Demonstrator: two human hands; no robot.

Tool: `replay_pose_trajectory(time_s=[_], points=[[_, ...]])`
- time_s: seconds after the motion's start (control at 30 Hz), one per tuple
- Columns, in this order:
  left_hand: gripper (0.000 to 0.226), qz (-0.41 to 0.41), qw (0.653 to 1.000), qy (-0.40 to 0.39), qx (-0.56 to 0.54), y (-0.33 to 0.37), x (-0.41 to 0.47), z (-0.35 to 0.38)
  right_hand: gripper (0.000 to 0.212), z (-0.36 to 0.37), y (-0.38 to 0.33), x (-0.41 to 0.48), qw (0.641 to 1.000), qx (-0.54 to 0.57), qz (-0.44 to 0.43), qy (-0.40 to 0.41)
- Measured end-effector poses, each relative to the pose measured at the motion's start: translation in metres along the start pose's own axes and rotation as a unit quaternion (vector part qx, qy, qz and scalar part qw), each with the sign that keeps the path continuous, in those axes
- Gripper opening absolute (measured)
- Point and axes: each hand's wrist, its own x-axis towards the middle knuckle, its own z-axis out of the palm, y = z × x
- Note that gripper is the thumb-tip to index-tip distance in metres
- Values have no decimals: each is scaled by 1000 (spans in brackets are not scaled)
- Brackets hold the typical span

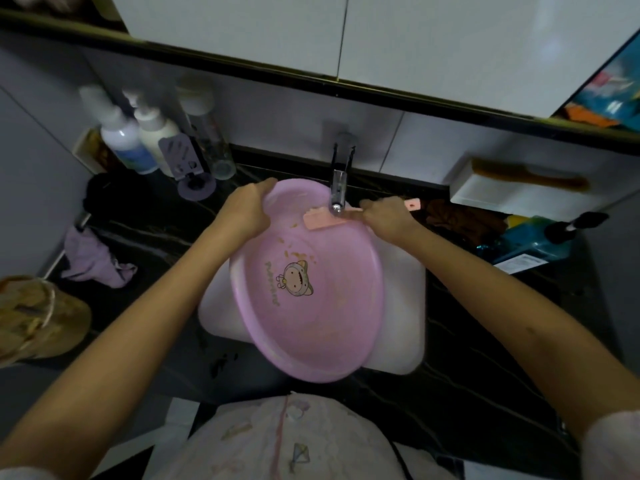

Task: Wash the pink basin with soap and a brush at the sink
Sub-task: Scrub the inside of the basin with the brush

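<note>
The pink basin (311, 327) lies tilted over the white sink (405, 306), with a cartoon figure and yellowish specks on its inner floor. My left hand (247, 211) grips the basin's far left rim. My right hand (384, 214) holds a pink brush (323, 221) by its handle. The brush head rests over the basin's far rim, right under the chrome tap (339, 188). Whether water is running is unclear.
Several bottles (138, 140) and a purple holder (188, 168) stand at the back left on the dark counter (485, 358). A purple cloth (93, 261) lies at the left, a white shelf with a comb (526, 185) and a blue container (530, 240) at the right.
</note>
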Motion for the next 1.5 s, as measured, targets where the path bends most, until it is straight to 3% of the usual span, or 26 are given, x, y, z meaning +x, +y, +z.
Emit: replay_pose_trajectory(time_s=[0.07,0.13,0.17,0.23,0.27,0.33,0.37,0.43,0.47,0.5,0.53,0.57,0.6,0.63,0.7,0.77,0.83,0.87,0.9,0.97,1.03,1.17,1.23,1.33,1.47,1.5], points=[[78,-3,1000,2,-1,-2,0,1,43,13,-7,-2,994,71,36,-76],[77,-1,1000,4,0,-2,-1,2,54,27,-20,-4,927,212,85,-297],[76,1,1000,5,0,0,-1,2,59,30,-21,-3,900,248,79,-349],[76,1,1000,5,-2,1,-2,2,53,24,-17,5,942,159,26,-295],[76,-2,1000,6,-4,0,-1,1,43,15,-10,9,978,86,13,-187],[77,-4,1000,3,-6,-3,0,2,51,-2,-5,2,999,28,0,-37],[78,-6,1000,3,-6,-4,1,2,54,-7,-4,-5,999,27,15,-29],[78,-7,1000,2,-4,-5,1,2,44,2,-10,-13,981,109,77,-139],[77,-5,1000,2,-5,-5,1,2,53,5,-18,-16,949,163,122,-241],[77,-3,1000,3,-7,-4,1,2,59,10,-25,-16,922,201,131,-305],[76,-2,1000,3,-9,-4,1,2,54,13,-29,-15,922,196,98,-321],[76,-2,1000,4,-10,-3,0,2,39,13,-27,-10,945,150,55,-284],[76,-1,1000,5,-10,-3,0,1,22,7,-22,-7,976,96,43,-189],[76,1,1000,6,-10,-3,0,1,23,7,-16,-5,994,61,38,-80],[76,-1,1000,9,-10,-4,0,1,50,4,-16,-11,991,118,61,13],[75,1,1000,7,-8,-5,0,1,44,18,-25,-16,964,225,130,-58],[75,-1,1000,8,-10,-6,-1,0,58,29,-35,-21,868,393,224,-204],[75,-2,1000,7,-11,-6,-1,0,61,33,-35,-18,863,401,224,-210],[75,-1,1000,8,-11,-4,-1,0,56,32,-30,-15,879,389,210,-181],[76,2,1000,8,-8,-1,-1,-1,44,20,-17,-10,964,225,134,-50],[75,5,1000,10,-4,0,-1,-1,58,8,-13,-10,986,126,97,40],[74,-1,1000,5,-7,-4,-1,0,53,28,-29,-15,974,184,78,-110],[74,2,1000,6,-11,-5,-1,0,49,31,-28,-11,987,130,61,-74],[73,5,1000,10,-10,-5,0,1,63,15,-18,-13,991,89,94,32],[76,0,1000,6,-13,-9,2,3,50,34,-28,-31,968,205,115,-88],[76,1,1000,6,-11,-10,3,3,52,33,-33,-32,967,226,89,-75]])
